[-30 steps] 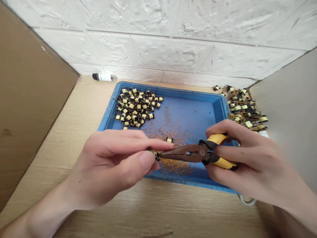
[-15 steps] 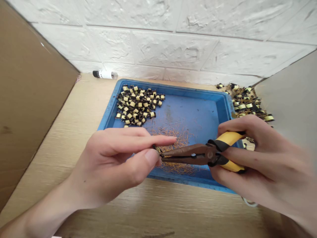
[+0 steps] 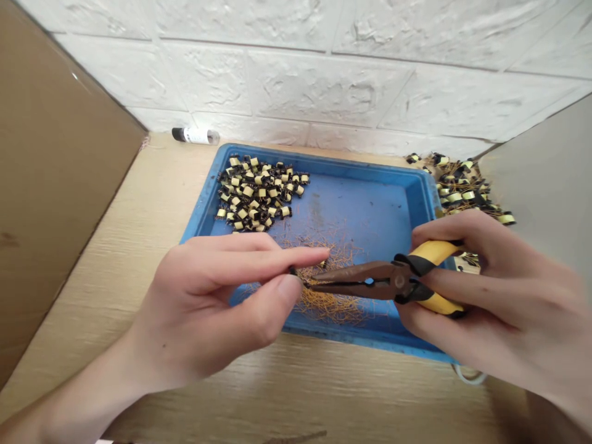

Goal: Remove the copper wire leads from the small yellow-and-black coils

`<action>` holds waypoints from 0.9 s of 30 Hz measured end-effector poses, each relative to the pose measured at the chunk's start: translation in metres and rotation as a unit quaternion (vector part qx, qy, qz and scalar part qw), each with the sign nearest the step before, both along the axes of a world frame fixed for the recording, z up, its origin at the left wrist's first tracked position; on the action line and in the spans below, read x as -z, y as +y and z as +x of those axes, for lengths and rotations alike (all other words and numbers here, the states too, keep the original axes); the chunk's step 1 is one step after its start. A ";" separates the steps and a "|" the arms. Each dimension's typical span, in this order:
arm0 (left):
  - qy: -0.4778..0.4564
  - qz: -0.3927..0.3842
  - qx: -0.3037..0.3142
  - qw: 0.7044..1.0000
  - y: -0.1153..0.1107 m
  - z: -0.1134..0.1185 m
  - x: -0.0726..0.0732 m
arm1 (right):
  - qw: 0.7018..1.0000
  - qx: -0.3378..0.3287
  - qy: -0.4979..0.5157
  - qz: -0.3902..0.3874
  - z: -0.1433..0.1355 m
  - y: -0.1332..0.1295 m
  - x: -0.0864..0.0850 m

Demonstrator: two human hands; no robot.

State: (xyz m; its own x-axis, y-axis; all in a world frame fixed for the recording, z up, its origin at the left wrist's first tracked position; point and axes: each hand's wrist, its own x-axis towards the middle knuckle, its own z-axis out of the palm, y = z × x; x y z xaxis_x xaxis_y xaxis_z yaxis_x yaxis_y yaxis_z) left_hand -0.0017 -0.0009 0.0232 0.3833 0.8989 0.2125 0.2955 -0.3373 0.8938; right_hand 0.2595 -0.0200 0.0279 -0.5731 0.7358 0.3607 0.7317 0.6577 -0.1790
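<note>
Between thumb and forefinger, my left hand (image 3: 217,296) pinches a small black coil part (image 3: 298,277), mostly hidden by the fingertips. My right hand (image 3: 494,296) is wrapped round the yellow-and-black handles of long-nose pliers (image 3: 370,280). The pliers' brown jaws point left, and their tips are at the coil part's edge. Both hands are above a blue tray (image 3: 370,172). Orange wire clippings (image 3: 333,308) lie in the tray below the jaws. In its far left corner is a heap of black coil parts with pale yellow tape (image 3: 259,191).
More taped coil parts with long wires (image 3: 467,191) are piled on the table right of the tray. A small bottle with a black cap (image 3: 194,135) lies by the white brick wall (image 3: 296,80). A brown cardboard panel (image 3: 55,154) stands at the left.
The pliers and my right hand have shifted slightly right, and the jaw tips now sit a little farther from my left fingertips. My left hand keeps its pinch.
</note>
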 end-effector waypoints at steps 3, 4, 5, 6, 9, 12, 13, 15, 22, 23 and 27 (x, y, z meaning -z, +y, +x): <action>-0.011 0.013 0.011 1.000 -0.001 0.001 0.004 | 1.000 0.001 0.005 0.004 0.001 -0.001 0.000; -0.010 0.015 0.011 1.000 -0.001 0.002 0.004 | 1.000 0.004 0.011 0.011 0.002 -0.002 0.000; -0.009 0.014 0.011 1.000 -0.002 0.002 0.004 | 1.000 0.004 0.011 0.010 0.002 -0.002 0.000; -0.011 0.018 0.012 1.000 -0.002 0.002 0.004 | 1.000 0.003 0.007 0.008 0.003 -0.002 0.000; -0.008 0.036 0.009 0.999 -0.002 0.002 0.001 | 1.000 0.010 -0.007 0.007 0.003 -0.001 0.001; -0.003 0.049 0.004 0.999 -0.001 0.002 0.000 | 1.000 0.014 -0.002 0.026 0.003 0.000 0.003; -0.005 0.050 0.000 0.999 0.000 0.003 0.000 | 1.000 0.013 -0.005 0.025 0.003 0.000 0.003; -0.006 0.044 -0.006 0.999 0.000 0.003 0.000 | 1.000 0.010 -0.007 0.028 0.004 0.000 0.004; -0.035 0.002 -0.015 0.999 -0.002 0.003 -0.001 | 0.999 0.005 0.005 0.051 0.009 -0.002 0.007; -0.035 -0.009 -0.008 0.999 -0.002 0.003 -0.002 | 0.999 0.001 0.013 0.052 0.010 -0.002 0.007; -0.061 -0.062 0.025 0.996 0.001 0.002 -0.006 | 0.997 -0.010 0.034 0.070 0.013 -0.002 0.010</action>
